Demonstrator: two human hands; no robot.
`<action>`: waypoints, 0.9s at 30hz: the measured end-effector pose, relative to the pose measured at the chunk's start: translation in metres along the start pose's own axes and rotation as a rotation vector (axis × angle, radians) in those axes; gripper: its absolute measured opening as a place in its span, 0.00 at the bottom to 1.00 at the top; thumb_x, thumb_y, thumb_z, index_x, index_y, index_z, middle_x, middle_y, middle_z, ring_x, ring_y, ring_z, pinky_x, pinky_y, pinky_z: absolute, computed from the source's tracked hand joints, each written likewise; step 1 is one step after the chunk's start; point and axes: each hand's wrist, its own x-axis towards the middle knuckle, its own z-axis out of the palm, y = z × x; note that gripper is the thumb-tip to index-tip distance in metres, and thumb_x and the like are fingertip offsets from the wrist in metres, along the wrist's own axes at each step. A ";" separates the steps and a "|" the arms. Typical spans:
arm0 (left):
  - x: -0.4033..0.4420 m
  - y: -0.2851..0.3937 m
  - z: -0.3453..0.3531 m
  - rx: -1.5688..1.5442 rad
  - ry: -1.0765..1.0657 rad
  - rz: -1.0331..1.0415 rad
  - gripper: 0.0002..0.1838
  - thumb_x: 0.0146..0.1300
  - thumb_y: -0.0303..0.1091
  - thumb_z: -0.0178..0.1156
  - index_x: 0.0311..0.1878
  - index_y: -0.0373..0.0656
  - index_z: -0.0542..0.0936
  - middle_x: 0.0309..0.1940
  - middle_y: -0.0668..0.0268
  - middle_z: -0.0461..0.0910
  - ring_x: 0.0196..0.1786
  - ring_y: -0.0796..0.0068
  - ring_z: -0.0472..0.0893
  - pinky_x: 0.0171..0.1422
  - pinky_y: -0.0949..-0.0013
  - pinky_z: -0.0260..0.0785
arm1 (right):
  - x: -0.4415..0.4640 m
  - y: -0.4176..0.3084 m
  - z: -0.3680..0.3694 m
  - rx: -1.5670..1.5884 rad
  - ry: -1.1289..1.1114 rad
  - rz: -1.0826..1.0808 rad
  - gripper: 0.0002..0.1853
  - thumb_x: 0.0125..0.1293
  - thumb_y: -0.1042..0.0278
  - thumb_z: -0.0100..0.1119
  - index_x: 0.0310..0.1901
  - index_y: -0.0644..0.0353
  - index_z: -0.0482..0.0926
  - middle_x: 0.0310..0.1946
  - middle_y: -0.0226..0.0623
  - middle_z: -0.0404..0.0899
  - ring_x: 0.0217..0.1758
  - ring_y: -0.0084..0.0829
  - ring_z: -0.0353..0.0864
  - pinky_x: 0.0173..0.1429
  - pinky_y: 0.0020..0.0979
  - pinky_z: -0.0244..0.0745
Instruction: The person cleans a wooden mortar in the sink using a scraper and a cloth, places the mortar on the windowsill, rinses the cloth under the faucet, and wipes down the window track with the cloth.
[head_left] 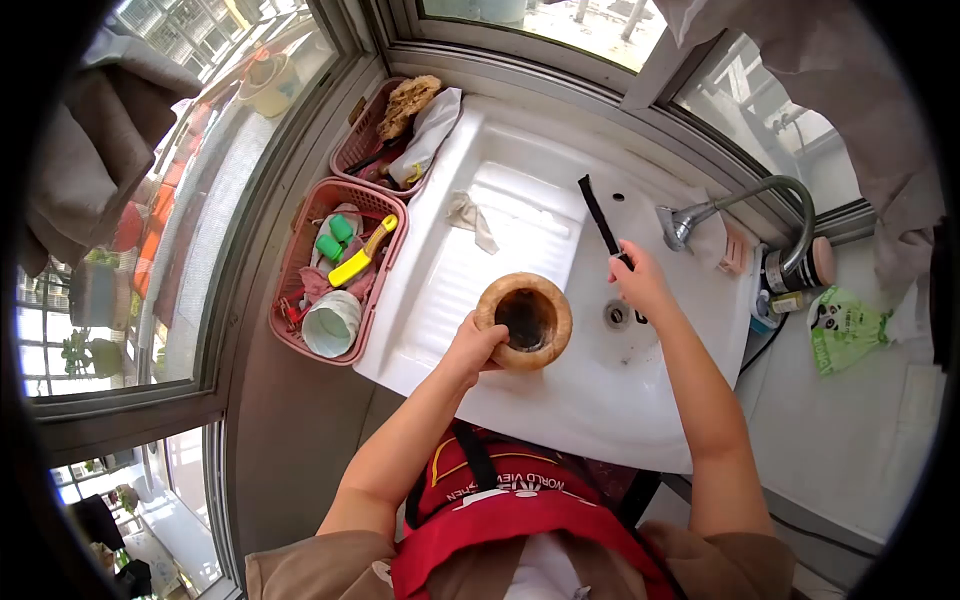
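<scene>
My left hand (pixel 476 346) grips a round, thick-walled pot (pixel 561 322) at its left side, thumb over the rim. The pot is tan and marbled, with a dark hollow facing up at me, and is over the front of the white sink (pixel 510 395). In my right hand (pixel 641 281) is a slim black brush (pixel 598 212), its narrow end pointing up and away to the left. That hand is above the basin, near the drain (pixel 616 314), apart from the pot. A crumpled pale cloth (pixel 470 222) lies on the ribbed drainboard.
Two pink baskets (pixel 277 322) (pixel 343 150) stand left of the sink; the nearer holds a yellow-handled brush (pixel 362 254), green pieces and a pale cup (pixel 332 325). A shower-type faucet (pixel 682 222) with a curved hose is at the back right. A green bag (pixel 846 330) lies farther right.
</scene>
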 end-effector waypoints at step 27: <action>0.071 -0.109 0.116 -0.056 -0.170 -0.069 0.25 0.51 0.26 0.55 0.55 0.42 0.63 0.43 0.58 0.73 0.42 0.63 0.80 0.36 0.56 0.80 | -0.140 0.059 -0.010 -0.846 -0.255 0.068 0.30 0.58 0.76 0.45 0.65 0.50 0.65 0.29 0.48 0.77 0.32 0.46 0.79 0.37 0.42 0.74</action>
